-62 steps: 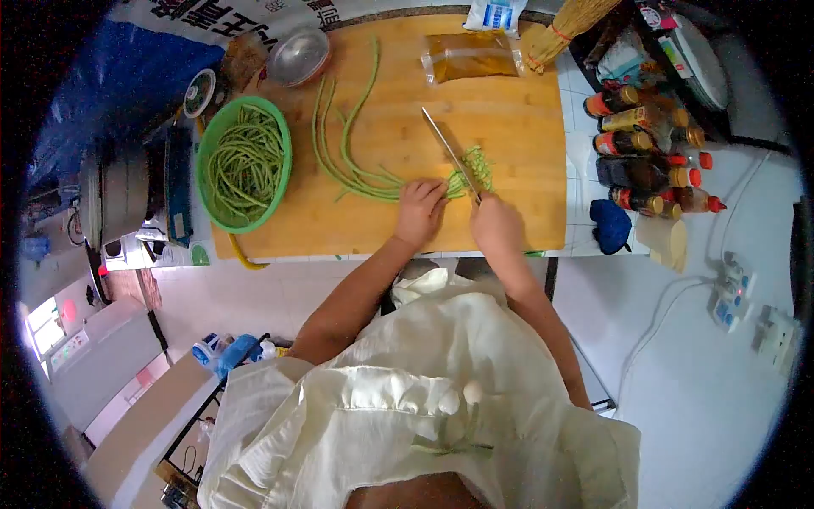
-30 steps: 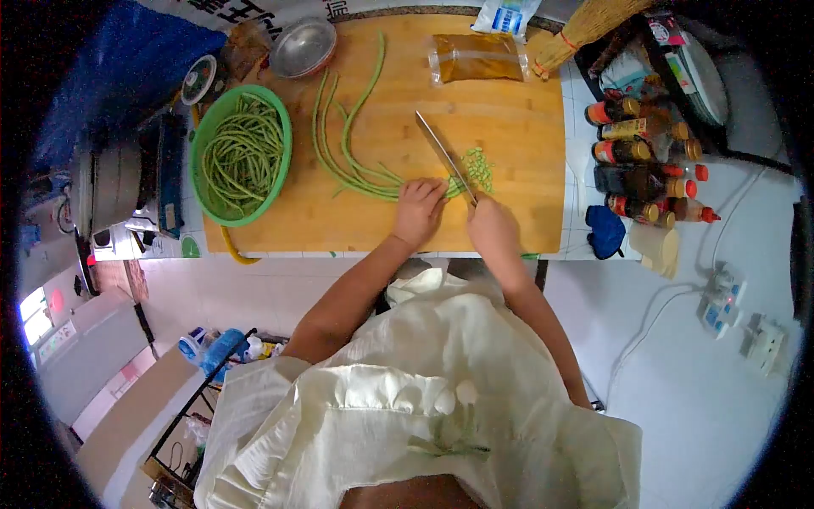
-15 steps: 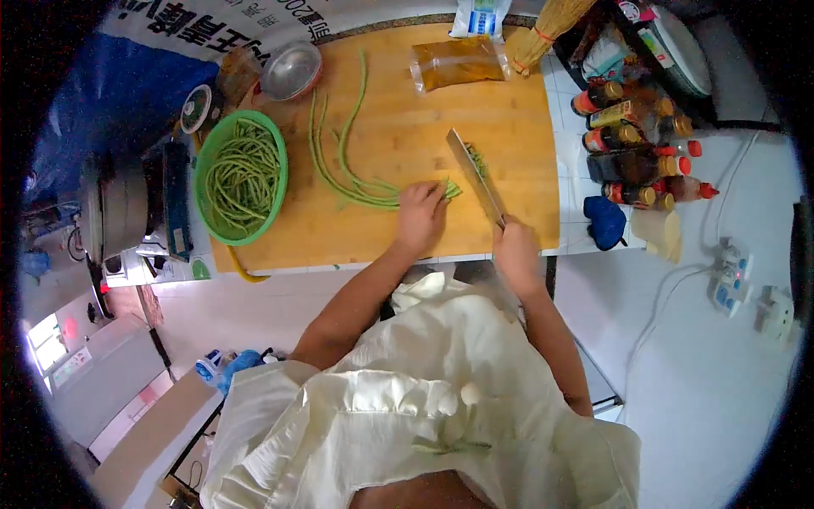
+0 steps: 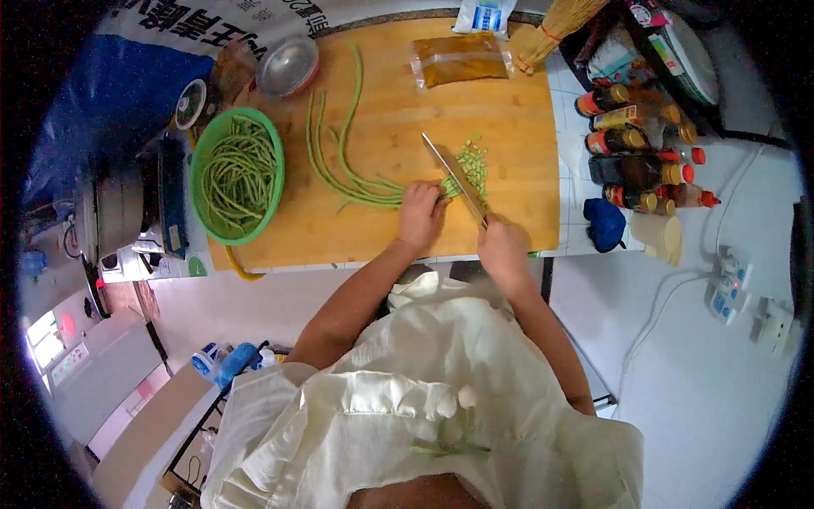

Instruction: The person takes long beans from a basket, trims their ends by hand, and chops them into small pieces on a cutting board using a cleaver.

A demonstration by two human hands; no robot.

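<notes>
My left hand (image 4: pixel 421 214) is closed over the near ends of several long green beans (image 4: pixel 352 181), pressing them on the wooden cutting board (image 4: pixel 390 102). The beans trail left and curve toward the far side of the board. In my right hand (image 4: pixel 506 248) is the handle of a cleaver (image 4: pixel 454 174). Its blade stands on edge at the bean ends, close to my left fingertips. Small chopped bean pieces (image 4: pixel 473 161) lie just right of the blade.
A green basket (image 4: pixel 197 170) full of long beans stands at the board's left. Behind it is a metal bowl (image 4: pixel 288 66). At the back lie a sealed brown packet (image 4: pixel 462 61) and a straw brush (image 4: pixel 555 34). Sauce bottles (image 4: pixel 627 170) line the right side.
My right hand has brought the cleaver left, against the bean ends. The chopped pieces, earlier mostly behind the blade, now show to its right. My left hand stays nearly in place.
</notes>
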